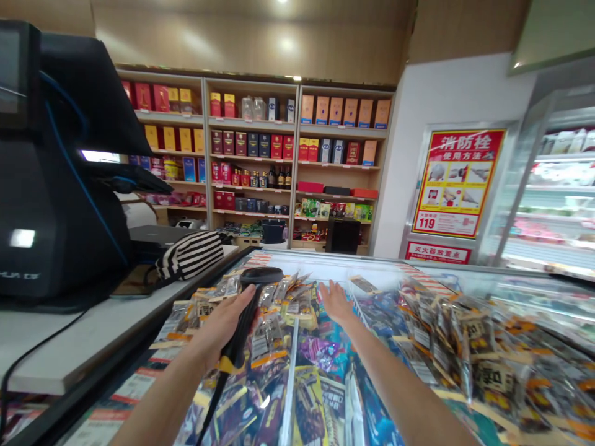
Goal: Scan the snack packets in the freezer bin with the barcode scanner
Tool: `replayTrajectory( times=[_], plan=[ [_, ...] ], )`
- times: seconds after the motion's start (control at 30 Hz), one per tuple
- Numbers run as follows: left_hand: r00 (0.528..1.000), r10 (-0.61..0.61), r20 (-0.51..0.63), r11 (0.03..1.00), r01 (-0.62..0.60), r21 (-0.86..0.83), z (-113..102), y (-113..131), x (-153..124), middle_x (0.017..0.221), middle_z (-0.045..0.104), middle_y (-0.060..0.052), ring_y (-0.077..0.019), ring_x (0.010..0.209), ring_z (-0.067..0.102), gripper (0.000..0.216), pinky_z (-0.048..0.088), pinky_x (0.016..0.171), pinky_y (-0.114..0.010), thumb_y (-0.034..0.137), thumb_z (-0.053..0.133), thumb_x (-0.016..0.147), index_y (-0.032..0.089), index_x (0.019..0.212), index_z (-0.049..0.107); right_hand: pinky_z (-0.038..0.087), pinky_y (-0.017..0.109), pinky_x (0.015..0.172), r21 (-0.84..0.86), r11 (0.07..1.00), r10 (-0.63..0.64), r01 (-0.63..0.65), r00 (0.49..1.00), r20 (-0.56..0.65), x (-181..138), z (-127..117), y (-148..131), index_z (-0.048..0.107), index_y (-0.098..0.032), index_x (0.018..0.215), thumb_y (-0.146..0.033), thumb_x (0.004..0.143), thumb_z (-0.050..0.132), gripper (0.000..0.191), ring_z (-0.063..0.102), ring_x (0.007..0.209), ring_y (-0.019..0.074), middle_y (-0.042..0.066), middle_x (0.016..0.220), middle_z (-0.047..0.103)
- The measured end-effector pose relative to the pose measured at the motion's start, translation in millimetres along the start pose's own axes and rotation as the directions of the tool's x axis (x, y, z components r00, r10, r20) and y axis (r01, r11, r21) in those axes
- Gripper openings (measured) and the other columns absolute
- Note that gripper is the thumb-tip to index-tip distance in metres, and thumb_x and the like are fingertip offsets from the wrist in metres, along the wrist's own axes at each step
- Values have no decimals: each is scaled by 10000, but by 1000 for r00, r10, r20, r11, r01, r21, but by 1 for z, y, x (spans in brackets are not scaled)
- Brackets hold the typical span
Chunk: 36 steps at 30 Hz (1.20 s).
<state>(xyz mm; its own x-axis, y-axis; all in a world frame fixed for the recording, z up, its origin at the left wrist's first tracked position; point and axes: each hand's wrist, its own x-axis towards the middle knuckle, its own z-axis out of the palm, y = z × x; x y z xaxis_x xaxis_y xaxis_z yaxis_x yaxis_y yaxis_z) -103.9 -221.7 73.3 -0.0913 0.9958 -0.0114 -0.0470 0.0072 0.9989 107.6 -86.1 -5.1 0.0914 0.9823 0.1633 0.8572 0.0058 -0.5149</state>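
My left hand [227, 323] is wrapped round the grip of a black handheld barcode scanner [261, 277], whose cable trails down toward the bottom edge. Under and beside the scanner lie clear snack packets with orange bands [269, 339]. Over the glass top of a chest freezer [297, 365], my right hand [336, 303] reaches forward with its fingers stretched out and holds nothing that I can see. Several packets [300, 302] lie just left of its fingertips. Whether they touch is unclear.
A black checkout terminal [56, 235] stands on the white counter [41, 365] at left, near a striped pouch [193, 255] and a phone [132, 282]. More snack packets [486, 337] are heaped at right. Shelves of boxed goods [251, 145] line the back wall.
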Motion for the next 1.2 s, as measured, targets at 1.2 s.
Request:
replayTrajectory(
  times=[1.2],
  plan=[
    [956,-120,267,977,162,-142,43,-14,9,524,556,14,-78,425,484,334,376,413,-179,485,539,670,152,668,528,422,275,578,110,992,-84,66,982,171,-28,-58,71,588,-159,649,-282,586,537,147,600,653,209,49,647,641]
  ],
)
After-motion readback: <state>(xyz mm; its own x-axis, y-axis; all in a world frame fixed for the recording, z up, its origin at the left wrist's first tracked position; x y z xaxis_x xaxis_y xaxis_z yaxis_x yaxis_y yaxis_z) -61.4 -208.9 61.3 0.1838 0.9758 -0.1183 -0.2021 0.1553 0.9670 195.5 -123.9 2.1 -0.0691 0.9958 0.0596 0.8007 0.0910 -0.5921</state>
